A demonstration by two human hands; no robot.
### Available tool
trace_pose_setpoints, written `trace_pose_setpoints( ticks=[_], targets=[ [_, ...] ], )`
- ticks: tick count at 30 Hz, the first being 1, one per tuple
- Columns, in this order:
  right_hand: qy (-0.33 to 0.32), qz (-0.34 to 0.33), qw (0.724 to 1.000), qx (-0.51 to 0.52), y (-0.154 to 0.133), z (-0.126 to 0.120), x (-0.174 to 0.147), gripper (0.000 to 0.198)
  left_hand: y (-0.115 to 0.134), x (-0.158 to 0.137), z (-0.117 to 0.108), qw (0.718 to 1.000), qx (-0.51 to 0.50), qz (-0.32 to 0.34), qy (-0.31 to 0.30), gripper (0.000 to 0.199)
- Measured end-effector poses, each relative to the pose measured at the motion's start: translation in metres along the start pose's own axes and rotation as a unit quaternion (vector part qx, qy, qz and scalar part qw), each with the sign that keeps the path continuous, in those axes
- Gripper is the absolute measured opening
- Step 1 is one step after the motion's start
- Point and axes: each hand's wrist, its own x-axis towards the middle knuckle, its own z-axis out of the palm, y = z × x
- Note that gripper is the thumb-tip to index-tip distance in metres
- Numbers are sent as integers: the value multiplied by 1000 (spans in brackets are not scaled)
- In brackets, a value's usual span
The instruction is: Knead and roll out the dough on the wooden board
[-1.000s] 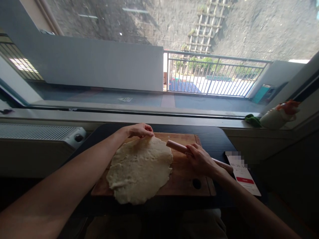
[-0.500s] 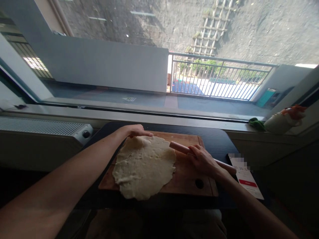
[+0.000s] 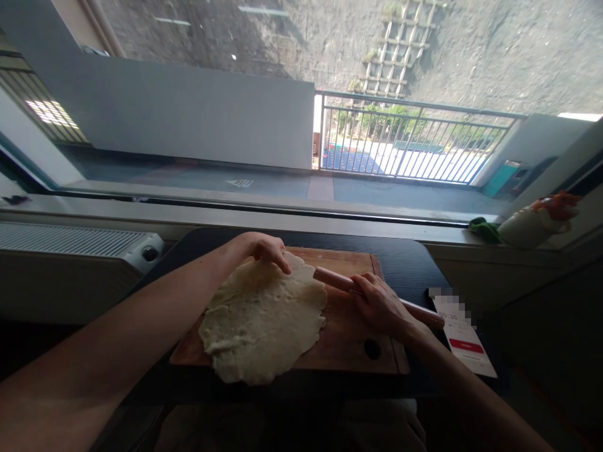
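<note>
Head view: well apart, the left hand (image 3: 270, 248) is bending over the twelve-o'clock edge of the dough (image 3: 264, 323), its grip unclear, and the right hand (image 3: 379, 302) is clasping a rolling pin (image 3: 332, 278) at three o'clock. The dough is covering the wooden board's (image 3: 346, 345) nine-o'clock side.

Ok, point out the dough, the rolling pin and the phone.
Dough (image 3: 264, 323): head view, on the middle of its upper face.
Rolling pin (image 3: 332, 280): head view, on the bare stretch at its picture-left end.
Phone (image 3: 466, 346): head view, on the red bar of its screen.
</note>
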Motion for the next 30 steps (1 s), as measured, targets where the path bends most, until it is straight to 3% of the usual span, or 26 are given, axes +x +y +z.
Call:
trace_pose_setpoints(
  ticks=[2, 4, 6, 9, 12, 14, 17, 20, 22, 26, 30],
  targets=[
    [1, 1, 1000, 6, 0, -1, 0, 15, 2, 1, 3, 999, -25, 42, 0, 44],
    [4, 9, 1000, 16, 0, -3, 1, 16, 0, 3, 3, 994, -66, 72, 54, 43],
    [7, 19, 1000, 23, 1, -6, 2, 17, -6, 7, 0, 986, -74, 59, 138, 42],
    [5, 41, 999, 10, 5, -7, 6, 20, -12, 11, -5, 972, 21, 11, 234, 40],
    [9, 94, 995, -43, 9, -2, 14, 20, -4, 1, 10, 910, 162, 12, 383, 38],
    [18, 131, 988, -75, 10, 3, 23, 21, 10, -12, 35, 866, 211, 68, 448, 31],
    [14, 146, 986, -86, 6, 7, 36, 25, 32, -29, 86, 910, 186, 192, 316, 32],
    [15, 99, 992, -71, -1, 3, 45, 38, 44, -37, 121, 908, 212, 207, 295, 36],
    [16, 55, 996, -65, -5, -1, 47, 38, 45, -38, 128, 906, 223, 197, 302, 33],
    [-9, -5, 998, -62, -12, -3, 50, 17, 43, -36, 127, 904, 222, 185, 315, 24],
    [-31, -61, 996, -55, -17, 7, 59, 16, 42, -37, 132, 899, 199, 172, 350, 25]
  ],
)
